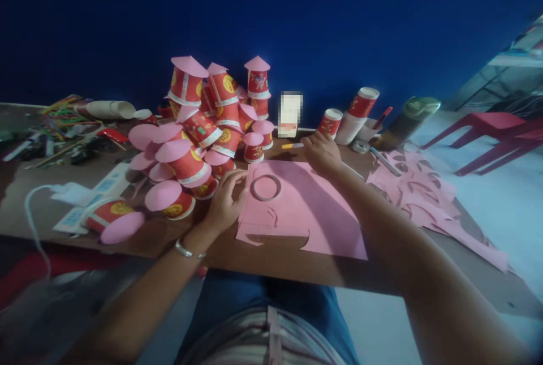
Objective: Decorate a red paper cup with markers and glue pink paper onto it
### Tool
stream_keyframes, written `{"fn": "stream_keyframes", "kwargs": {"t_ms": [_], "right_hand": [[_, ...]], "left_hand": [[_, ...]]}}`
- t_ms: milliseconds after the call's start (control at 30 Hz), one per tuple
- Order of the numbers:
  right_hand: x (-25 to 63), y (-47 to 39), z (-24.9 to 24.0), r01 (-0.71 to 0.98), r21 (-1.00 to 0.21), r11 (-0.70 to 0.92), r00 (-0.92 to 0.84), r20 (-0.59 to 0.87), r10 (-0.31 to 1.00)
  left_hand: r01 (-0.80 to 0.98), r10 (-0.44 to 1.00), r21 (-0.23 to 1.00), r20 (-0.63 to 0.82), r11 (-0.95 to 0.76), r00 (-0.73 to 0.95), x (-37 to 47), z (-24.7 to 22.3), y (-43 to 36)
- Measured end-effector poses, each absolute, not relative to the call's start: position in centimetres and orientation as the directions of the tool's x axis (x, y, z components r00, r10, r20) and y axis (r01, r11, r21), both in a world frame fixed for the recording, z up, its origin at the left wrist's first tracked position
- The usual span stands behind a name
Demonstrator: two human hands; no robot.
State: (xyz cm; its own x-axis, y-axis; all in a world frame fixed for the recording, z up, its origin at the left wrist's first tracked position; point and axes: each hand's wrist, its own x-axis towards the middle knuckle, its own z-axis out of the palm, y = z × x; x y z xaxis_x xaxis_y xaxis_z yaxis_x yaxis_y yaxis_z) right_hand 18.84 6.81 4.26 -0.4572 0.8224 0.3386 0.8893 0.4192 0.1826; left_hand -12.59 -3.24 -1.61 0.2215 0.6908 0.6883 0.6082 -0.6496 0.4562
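My right hand [324, 153] reaches over the far edge of a pink paper sheet [305, 201], its fingers closed at the end of a yellow-and-white pen [292, 146] that points left. On the sheet lies a thin ring [253, 188], with a few curved lines marked or cut below it. A curved piece is cut out of the near edge of the paper. My left hand [229, 198] rests at the left edge of the sheet with its fingers loosely bent and apart, holding nothing I can see. It wears a bracelet.
Red paper cups with pink cone tops [182, 161] are piled at left, beside a power strip [95, 198]. A phone [289, 116] stands at the back. Stacked cups [360, 107], a bottle [407, 121] and pink scraps [418, 189] are at right, near a red stool [487, 127].
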Motion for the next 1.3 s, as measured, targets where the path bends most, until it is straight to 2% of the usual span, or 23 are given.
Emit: {"fn": "stream_keyframes", "kwargs": {"t_ms": [67, 133, 200, 300, 433, 533, 633, 700, 833, 967, 1067, 1200, 1300], "right_hand": [[18.1, 3.7, 4.0, 0.806, 0.163, 0.569, -0.571, 0.472, 0.672], [17.1, 0.3, 3.4, 0.688, 0.155, 0.709, -0.675, 0.496, 0.546], [16.1, -2.6, 2.6, 0.612, 0.148, 0.777, -0.732, 0.478, 0.486], [15.1, -5.1, 1.6, 0.587, 0.09, 0.805, -0.724, 0.504, 0.471], [15.6, -5.2, 1.2, 0.604, 0.016, 0.797, -0.686, 0.519, 0.51], [17.3, -3.8, 1.6, 0.691, -0.021, 0.722, -0.65, 0.418, 0.635], [19.3, -1.8, 2.0, 0.875, -0.09, 0.476, -0.421, 0.343, 0.84], [20.4, -0.8, 2.2, 0.934, -0.128, 0.335, -0.283, 0.312, 0.907], [21.5, 0.5, 2.1, 0.96, -0.124, 0.251, -0.207, 0.287, 0.935], [22.3, 2.1, 2.3, 0.987, -0.083, 0.136, -0.118, 0.193, 0.974], [23.0, 3.3, 2.5, 0.992, -0.06, 0.112, -0.102, 0.152, 0.983], [23.9, 3.9, 2.6, 0.992, -0.053, 0.117, -0.107, 0.166, 0.98], [25.3, 3.7, 2.6, 0.997, 0.023, 0.074, -0.077, 0.193, 0.978]], "left_hand": [[0.597, 0.642, 0.416, 0.733, -0.686, 0.227, -12.5, -1.1, -3.7], [0.57, 0.61, 0.388, 0.746, -0.724, 0.267, -12.4, -0.7, -4.2], [0.529, 0.577, 0.348, 0.732, -0.774, 0.363, -12.2, -0.3, -4.5], [0.454, 0.472, 0.238, 0.711, -0.859, 0.521, -11.9, 0.1, -4.8], [0.446, 0.455, 0.216, 0.704, -0.869, 0.546, -11.5, 0.3, -4.9], [0.495, 0.496, 0.233, 0.705, -0.837, 0.507, -11.5, 0.2, -5.0], [0.547, 0.539, 0.255, 0.71, -0.797, 0.454, -11.7, 0.1, -4.9], [0.571, 0.56, 0.265, 0.705, -0.777, 0.435, -11.8, 0.0, -4.8], [0.565, 0.572, 0.287, 0.699, -0.774, 0.429, -11.9, -0.1, -4.7], [0.568, 0.591, 0.306, 0.687, -0.764, 0.424, -11.9, -0.1, -4.5], [0.584, 0.596, 0.303, 0.691, -0.753, 0.41, -11.9, -0.1, -4.6], [0.596, 0.583, 0.292, 0.717, -0.748, 0.381, -12.0, -0.2, -4.6], [0.603, 0.62, 0.33, 0.693, -0.726, 0.367, -12.0, -0.3, -4.6]]}}
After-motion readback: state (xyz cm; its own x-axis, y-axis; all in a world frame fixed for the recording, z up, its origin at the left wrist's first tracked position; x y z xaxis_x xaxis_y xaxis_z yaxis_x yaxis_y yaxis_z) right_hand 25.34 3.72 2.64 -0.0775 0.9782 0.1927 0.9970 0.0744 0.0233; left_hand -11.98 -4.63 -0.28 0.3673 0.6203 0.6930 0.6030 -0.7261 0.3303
